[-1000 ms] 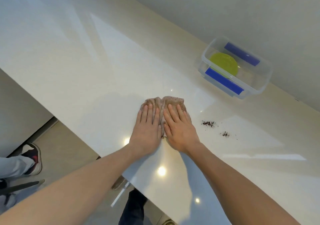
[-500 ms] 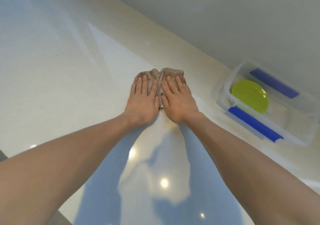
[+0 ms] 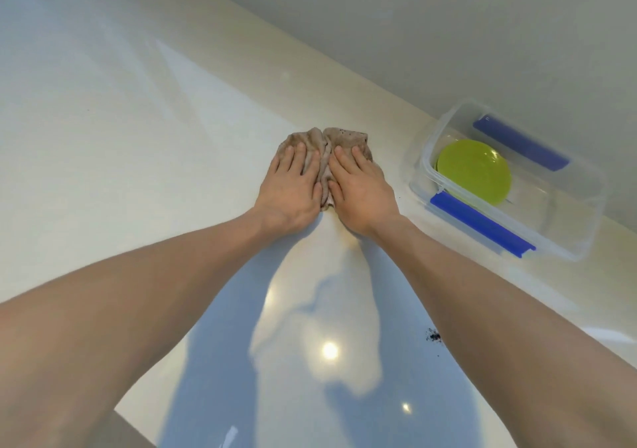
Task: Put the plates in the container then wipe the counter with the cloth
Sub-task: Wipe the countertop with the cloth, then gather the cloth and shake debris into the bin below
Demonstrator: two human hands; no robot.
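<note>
Both my hands lie flat on the brown cloth [image 3: 325, 146], palms down, fingers stretched out and not curled around it: my left hand [image 3: 289, 189] and my right hand [image 3: 362, 189] sit side by side, pressing the bunched cloth onto the pale counter [image 3: 138, 137]. To my right, near the wall, the clear container [image 3: 510, 185] with blue clips holds a green plate [image 3: 474, 170]. A few dark crumbs [image 3: 433, 336] lie on the counter beside my right forearm.
</note>
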